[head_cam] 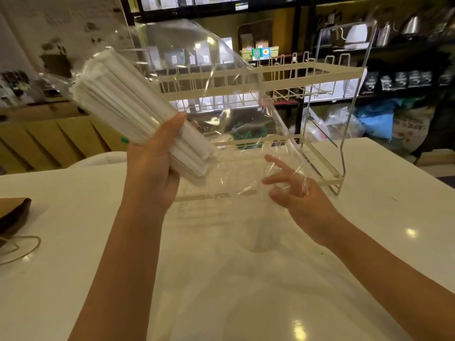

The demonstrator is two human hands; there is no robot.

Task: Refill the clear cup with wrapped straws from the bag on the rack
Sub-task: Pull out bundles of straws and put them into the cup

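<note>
My left hand [152,166] grips a thick bundle of white wrapped straws [128,99] through a clear plastic bag [197,57]. The bundle is tilted, its lower ends pointing down and to the right above the table. The bag's loose film billows up in front of the cream wire rack [283,70]. My right hand [295,193] is at the bag's lower, loose end with its fingers spread towards the straw ends and the film lying over them. A faint clear cup shape [258,242] shows on the table below the bag, blurred behind the film.
The two-tier rack stands at the back of the white table [246,291]. A brown paper bag [12,215] with a twine handle lies at the left edge. Shelves with kettles and dark packets stand behind.
</note>
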